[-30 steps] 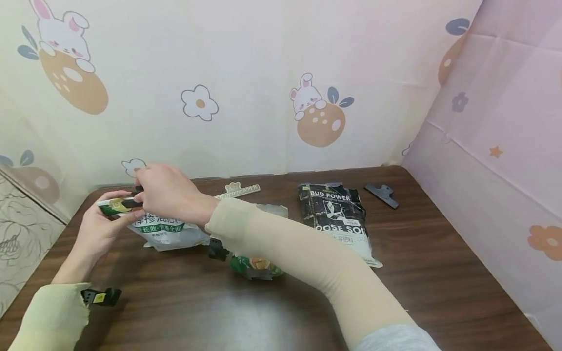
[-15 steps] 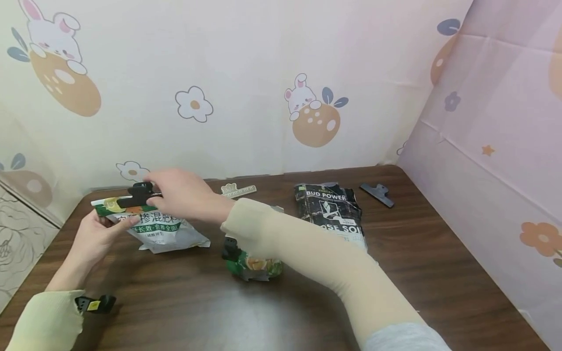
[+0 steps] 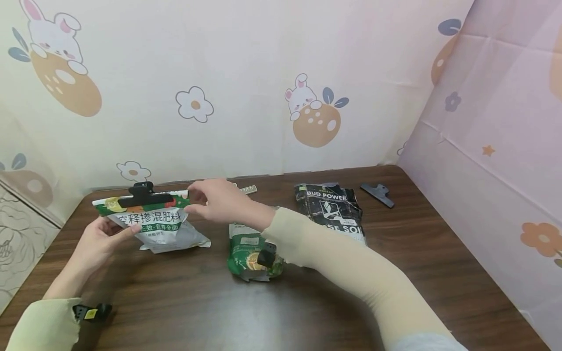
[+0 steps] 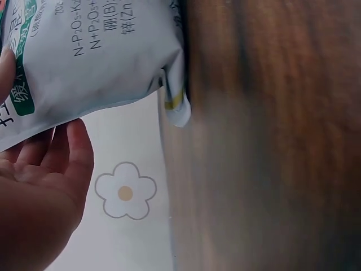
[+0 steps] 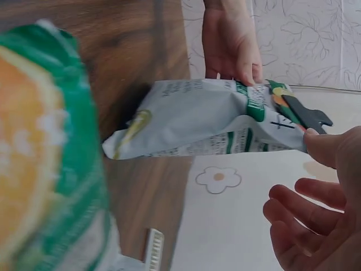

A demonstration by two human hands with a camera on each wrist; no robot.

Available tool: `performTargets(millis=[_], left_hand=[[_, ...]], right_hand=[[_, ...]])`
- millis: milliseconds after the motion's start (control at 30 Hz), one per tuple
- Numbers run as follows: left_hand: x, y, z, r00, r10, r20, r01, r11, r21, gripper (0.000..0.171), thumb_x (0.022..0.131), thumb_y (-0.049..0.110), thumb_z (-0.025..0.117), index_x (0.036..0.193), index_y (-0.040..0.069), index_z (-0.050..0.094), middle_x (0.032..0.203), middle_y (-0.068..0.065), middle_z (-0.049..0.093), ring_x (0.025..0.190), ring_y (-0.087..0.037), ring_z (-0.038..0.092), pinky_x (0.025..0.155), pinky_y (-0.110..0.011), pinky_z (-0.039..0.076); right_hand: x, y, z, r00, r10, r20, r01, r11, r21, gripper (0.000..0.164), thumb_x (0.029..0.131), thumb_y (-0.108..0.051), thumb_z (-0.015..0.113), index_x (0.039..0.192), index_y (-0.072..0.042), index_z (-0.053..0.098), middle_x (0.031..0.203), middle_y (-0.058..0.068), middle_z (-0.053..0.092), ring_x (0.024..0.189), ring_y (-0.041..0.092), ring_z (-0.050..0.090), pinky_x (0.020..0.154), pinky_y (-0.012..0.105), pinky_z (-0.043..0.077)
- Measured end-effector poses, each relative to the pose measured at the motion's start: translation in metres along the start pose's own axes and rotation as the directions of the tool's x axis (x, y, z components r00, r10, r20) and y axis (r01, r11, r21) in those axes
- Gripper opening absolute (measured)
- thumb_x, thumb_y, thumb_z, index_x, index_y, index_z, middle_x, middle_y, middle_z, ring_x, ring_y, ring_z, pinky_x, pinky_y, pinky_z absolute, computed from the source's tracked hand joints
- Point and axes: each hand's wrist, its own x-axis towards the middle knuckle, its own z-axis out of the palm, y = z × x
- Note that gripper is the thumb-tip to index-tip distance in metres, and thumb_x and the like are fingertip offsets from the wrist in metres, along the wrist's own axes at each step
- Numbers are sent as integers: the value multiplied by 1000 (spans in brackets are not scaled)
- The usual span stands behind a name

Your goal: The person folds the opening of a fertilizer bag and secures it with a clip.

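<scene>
A white-and-green fertilizer bag (image 3: pixel 164 231) stands at the table's left, its rolled top clamped by a black clip (image 3: pixel 146 195). My left hand (image 3: pixel 98 241) holds the bag's left side, thumb in front and fingers behind, as the left wrist view also shows. At the right end of the rolled top is my right hand (image 3: pixel 221 200). In the right wrist view its thumb (image 5: pixel 324 148) is right at the bag's corner, while the other fingers are spread away from the bag, loosely bent. Below my right forearm lies a green bag (image 3: pixel 250 251) with an orange fruit picture, partly hidden.
A black-and-white "Bud Power" soil bag (image 3: pixel 329 207) lies right of centre, partly behind my right sleeve. Beyond it is a dark grey clip (image 3: pixel 377 194). A pale clip (image 3: pixel 249 189) lies near the back edge, mostly hidden by my right hand. A patterned cloth (image 3: pixel 246 97) hangs behind the table.
My right hand has let go of the black clip and moved right along the rolled top to its right end. The clip stays on the bag; my left hand keeps its hold.
</scene>
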Motion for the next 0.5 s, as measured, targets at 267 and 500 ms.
performTargets(millis=[267,500], left_hand=[[-4,-6,5,999,3,34,1,995,-100,39,95,10,68,129,22,54,108,23,66,96,4,62,77,-13,46],[-6,-13,5,994,-18,109,25,998,-60,56,101,20,60,149,1,38,116,25,60,101,6,59,79,-14,46]], right_hand=[[-9,8,14,996,11,85,-15,999,52,48,98,-35,65,138,-9,57,124,0,67,107,9,64,89,20,46],[-13,9,24,981,8,192,-16,999,36,56,101,-33,60,147,-6,46,144,6,54,129,15,52,105,24,38]])
